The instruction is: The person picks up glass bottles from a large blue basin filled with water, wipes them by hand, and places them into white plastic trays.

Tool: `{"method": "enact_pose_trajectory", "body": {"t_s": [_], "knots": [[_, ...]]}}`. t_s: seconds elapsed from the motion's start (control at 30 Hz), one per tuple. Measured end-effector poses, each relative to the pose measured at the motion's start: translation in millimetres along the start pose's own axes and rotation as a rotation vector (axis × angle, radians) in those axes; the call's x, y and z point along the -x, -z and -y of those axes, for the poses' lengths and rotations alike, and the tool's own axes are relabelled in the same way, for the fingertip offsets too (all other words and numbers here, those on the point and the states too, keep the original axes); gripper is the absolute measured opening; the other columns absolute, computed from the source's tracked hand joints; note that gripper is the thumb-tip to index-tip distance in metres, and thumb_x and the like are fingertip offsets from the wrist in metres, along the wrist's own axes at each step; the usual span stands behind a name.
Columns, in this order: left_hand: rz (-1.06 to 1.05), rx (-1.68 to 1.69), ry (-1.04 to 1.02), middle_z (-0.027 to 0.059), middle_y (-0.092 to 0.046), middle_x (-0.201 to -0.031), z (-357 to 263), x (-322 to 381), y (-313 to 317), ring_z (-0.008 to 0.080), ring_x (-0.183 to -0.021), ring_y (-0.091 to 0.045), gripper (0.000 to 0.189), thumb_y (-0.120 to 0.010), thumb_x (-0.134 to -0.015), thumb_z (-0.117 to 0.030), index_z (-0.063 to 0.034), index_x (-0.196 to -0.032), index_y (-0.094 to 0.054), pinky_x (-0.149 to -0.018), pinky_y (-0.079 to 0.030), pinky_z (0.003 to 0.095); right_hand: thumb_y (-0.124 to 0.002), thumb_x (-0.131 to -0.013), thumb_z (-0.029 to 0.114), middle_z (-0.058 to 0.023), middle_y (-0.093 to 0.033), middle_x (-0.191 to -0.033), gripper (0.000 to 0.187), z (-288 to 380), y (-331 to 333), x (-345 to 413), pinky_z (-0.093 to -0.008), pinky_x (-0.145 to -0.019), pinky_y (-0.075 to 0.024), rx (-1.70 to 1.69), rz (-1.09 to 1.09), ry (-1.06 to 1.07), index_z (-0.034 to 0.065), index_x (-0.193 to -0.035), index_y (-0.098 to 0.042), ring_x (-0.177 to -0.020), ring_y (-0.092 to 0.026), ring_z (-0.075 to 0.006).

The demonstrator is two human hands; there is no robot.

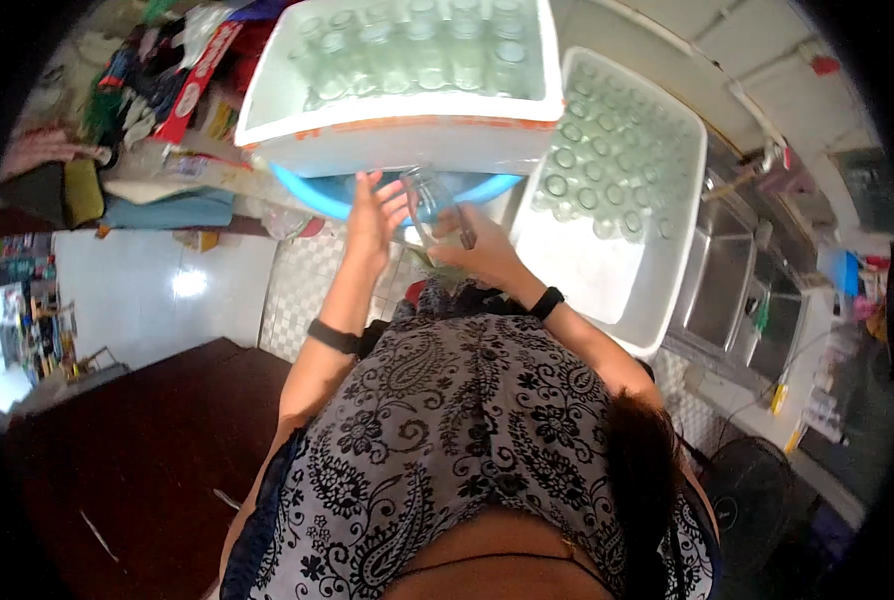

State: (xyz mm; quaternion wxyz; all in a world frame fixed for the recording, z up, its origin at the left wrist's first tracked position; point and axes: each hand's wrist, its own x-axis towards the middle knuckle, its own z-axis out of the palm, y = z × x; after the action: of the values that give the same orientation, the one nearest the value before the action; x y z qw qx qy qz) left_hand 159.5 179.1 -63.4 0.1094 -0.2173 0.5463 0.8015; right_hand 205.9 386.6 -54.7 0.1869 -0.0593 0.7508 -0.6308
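Note:
A clear glass bottle [430, 201] is in my right hand [484, 247], its mouth tilted up and away from me. My left hand [372, 221] is beside the bottle with its fingers apart, holding nothing. Beyond both hands stands a white foam box [402, 142] with several glass bottles [424, 60] upright in water. Under its near edge shows the rim of a blue basin [312, 196]. To the right, a white tub [687, 247] holds rows of upright glass bottles [588, 161], with its near end bare.
A stainless steel sink [717, 277] lies right of the tub. At left, cloths and bags [169, 199] crowd a ledge. A dark brown tabletop [169, 465] is at lower left. A black fan [747, 487] stands at lower right.

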Motion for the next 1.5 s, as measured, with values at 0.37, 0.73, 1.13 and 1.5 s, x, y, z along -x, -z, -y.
{"method": "enact_pose_trajectory", "body": {"t_s": [0.37,0.73,1.13,1.5], "knots": [[0.143,-0.724,-0.371,0.0027,-0.068,-0.095,-124.7,62.0,-30.7,0.0092,-0.082,-0.059,0.032,-0.054,-0.105,-0.028,-0.0044,-0.121,-0.068,-0.076,-0.047,0.0221,-0.086,-0.076,0.019,-0.0159,-0.051,-0.130,0.081,-101.1,162.3,117.6,-0.0332,-0.087,-0.0515,0.010,-0.837,-0.280,0.0005,-0.141,-0.042,-0.109,-0.056,-0.0202],[0.154,-1.578,-0.887,0.0196,-0.065,-0.127,-208.4,-80.5,-93.7,0.0329,-0.117,-0.062,0.048,-0.070,-0.091,-0.033,-0.0083,-0.131,-0.063,-0.099,-0.049,0.0400,-0.082,-0.080,0.004,-0.0169,-0.053,-0.131,0.075,-268.2,228.4,93.0,-0.0382,-0.095,-0.0464,-0.341,-1.054,-0.450,0.0059,-0.140,-0.036,-0.112,-0.056,-0.0247],[0.072,-1.769,-0.723,0.0219,-0.061,-0.115,-194.3,-153.2,-92.3,0.0411,-0.110,-0.061,0.050,-0.072,-0.078,-0.008,-0.0149,-0.125,-0.054,-0.093,-0.050,0.0474,-0.066,-0.091,0.012,0.0009,-0.057,-0.089,0.028,-163.4,200.2,128.3,-0.0223,-0.055,-0.0353,-0.610,-1.159,-0.374,0.0116,-0.117,-0.056,-0.068,-0.046,-0.0076],[0.007,-1.374,-1.156,0.0104,-0.067,-0.098,-260.8,-11.5,-84.5,0.0209,-0.076,-0.062,0.040,-0.082,-0.081,-0.024,-0.0128,-0.115,-0.063,-0.069,-0.052,0.0331,-0.072,-0.088,0.003,0.0004,-0.064,-0.103,0.029,58.1,124.5,89.4,-0.0185,-0.055,-0.0337,0.177,-0.871,0.337,0.0051,-0.116,-0.067,-0.063,-0.041,-0.0025]]}}
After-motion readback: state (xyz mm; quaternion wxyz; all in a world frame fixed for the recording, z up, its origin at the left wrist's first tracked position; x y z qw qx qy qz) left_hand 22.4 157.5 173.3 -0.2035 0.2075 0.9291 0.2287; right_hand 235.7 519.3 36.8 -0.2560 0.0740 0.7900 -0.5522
